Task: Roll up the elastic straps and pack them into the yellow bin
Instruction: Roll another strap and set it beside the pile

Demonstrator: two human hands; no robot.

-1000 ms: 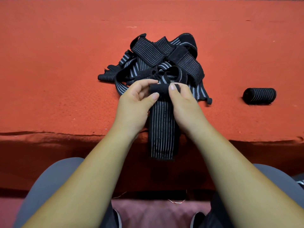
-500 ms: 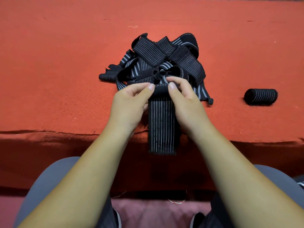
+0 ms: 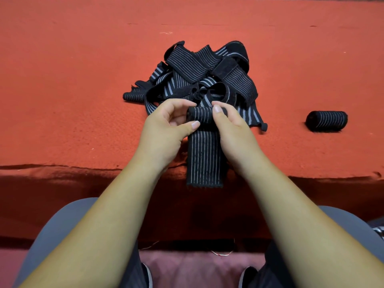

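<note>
Here, the rolled end of a strap [image 3: 204,154] is pinched from one side by the left hand [image 3: 166,134], thumb and curled fingers round it, and from the other by the right hand [image 3: 234,132]. Its flat tail is draped over the table [image 3: 62,90] edge. A pile [image 3: 207,67] of loose straps is heaped just behind; a finished roll [image 3: 326,120] is set well apart to the right.

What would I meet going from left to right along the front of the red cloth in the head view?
Left hand → half-rolled strap, pinched by both hands → right hand → finished roll, lying apart. The tangled pile behind spans the hands, so it is left out.
</note>
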